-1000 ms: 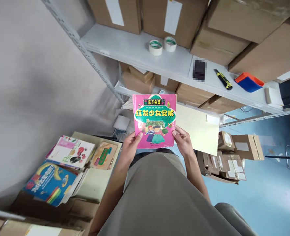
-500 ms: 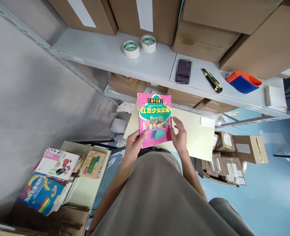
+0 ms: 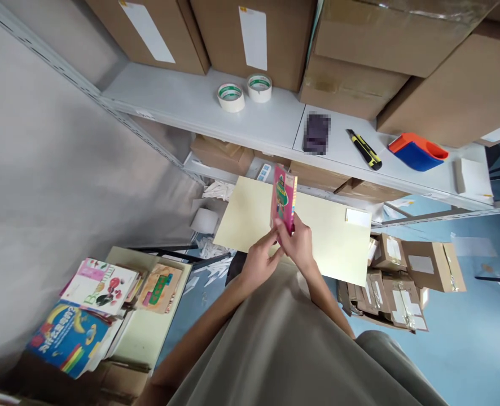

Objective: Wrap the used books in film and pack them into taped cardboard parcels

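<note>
A pink picture book [image 3: 280,197] is held up in front of me, turned nearly edge-on, so its cover shows at a steep slant and its edge faces right. My right hand [image 3: 298,246] is closed around its lower part, the thumb lying toward the front. At the book's bottom end, my left hand [image 3: 259,262] is closed against the lower corner, its fingertips partly hidden by the right hand. Beneath both hands lies a pale yellow tabletop [image 3: 330,242] with a white label [image 3: 358,217] on it.
Across the front runs a grey shelf [image 3: 169,101] with tape rolls [image 3: 231,98], a utility knife [image 3: 364,150], an orange-blue holder [image 3: 419,152] and large cartons [image 3: 254,34]. Book stacks [image 3: 74,332] stand at left. Small boxes [image 3: 396,299] are piled at right.
The book has turned from facing me to nearly edge-on. My left hand has slid from its left side to the bottom corner, and my right hand has closed on it.
</note>
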Tool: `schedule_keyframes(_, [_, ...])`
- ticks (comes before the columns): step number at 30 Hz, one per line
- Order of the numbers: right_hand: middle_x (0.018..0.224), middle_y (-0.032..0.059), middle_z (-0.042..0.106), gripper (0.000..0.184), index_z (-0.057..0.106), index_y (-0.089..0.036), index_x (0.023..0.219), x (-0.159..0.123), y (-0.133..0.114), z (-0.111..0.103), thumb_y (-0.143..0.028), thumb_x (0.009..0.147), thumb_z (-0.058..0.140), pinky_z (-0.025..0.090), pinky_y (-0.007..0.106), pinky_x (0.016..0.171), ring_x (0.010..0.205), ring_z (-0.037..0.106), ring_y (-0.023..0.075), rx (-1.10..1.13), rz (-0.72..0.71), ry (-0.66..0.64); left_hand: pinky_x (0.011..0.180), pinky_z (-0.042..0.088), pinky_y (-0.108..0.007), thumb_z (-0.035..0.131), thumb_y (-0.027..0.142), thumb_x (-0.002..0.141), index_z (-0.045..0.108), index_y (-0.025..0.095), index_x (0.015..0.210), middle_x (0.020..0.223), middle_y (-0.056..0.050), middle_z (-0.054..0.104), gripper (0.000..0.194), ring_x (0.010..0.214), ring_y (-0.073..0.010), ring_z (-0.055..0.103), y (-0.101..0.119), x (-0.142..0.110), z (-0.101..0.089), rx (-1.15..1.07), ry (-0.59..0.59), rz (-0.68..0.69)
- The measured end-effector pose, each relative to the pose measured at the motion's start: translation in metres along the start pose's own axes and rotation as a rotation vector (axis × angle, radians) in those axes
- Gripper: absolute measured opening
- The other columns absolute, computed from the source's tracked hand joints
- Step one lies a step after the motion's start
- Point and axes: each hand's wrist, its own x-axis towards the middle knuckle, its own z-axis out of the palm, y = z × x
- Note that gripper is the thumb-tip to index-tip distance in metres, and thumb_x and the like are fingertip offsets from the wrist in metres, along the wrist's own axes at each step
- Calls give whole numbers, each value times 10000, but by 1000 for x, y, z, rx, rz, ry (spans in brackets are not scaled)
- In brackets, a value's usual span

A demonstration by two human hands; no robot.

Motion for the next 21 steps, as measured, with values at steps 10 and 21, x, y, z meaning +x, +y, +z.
schedule_keyframes(10, [1148,69,886,557,823,-250,1165,15,19,-32,-761,942,819,682,447,956,1098,828,333,440,89,-208,1292,540,-508,769,764,982,704,184,1543,1581,-200,726,809,1525,-375,664,-39,17,-65,-370,127,-195])
schedule_keyframes(21, [1258,88,881,594,791,-261,1250,12,27,-30,-746,916,867,695,490,1035,1236,823,367,551,189,-210,1032,691,-466,997,654,796,891,173,1197,1209,-150,878,635,1186,-360,828,-35,15,-76,-618,141,-326])
